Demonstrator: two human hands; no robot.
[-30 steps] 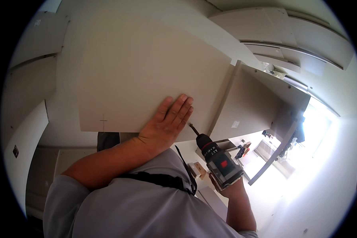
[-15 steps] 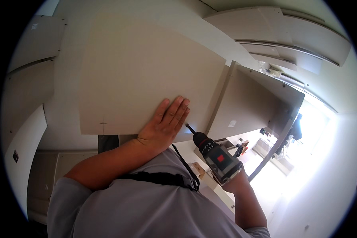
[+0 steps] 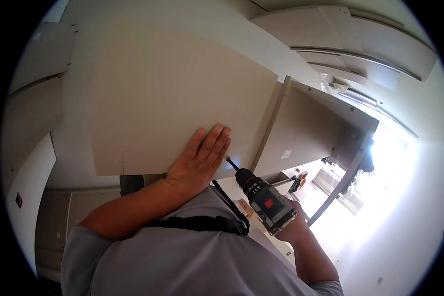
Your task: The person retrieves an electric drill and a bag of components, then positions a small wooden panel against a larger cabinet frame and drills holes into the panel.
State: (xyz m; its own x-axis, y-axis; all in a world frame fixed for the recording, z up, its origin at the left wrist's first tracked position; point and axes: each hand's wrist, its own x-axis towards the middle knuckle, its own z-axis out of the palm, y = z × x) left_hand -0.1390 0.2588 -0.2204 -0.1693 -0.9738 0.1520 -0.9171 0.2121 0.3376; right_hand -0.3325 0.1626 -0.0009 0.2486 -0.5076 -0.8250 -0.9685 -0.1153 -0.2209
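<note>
My left hand (image 3: 198, 157) lies flat on a large beige panel (image 3: 167, 93), near its lower edge, with the fingers stretched out. A cordless drill (image 3: 267, 201) is in my right hand (image 3: 292, 224), whose fingers are mostly hidden behind the tool's body. The drill's bit (image 3: 232, 163) points up and left at the panel, just right of my left fingertips, and a small light shines there. Whether the bit has entered the panel I cannot tell. A thin pencil cross (image 3: 123, 162) marks the panel's lower left corner.
Right of the panel stands an open cabinet box (image 3: 301, 128) with a small white label (image 3: 286, 154). Further panels (image 3: 360, 42) are at the upper right, and more panels (image 3: 39, 108) at the left. A cardboard box (image 3: 245, 208) lies below, beside my body.
The drill and both my hands have shifted slightly left in view, together with the panel. The bit stays at about the same spot on the panel.
</note>
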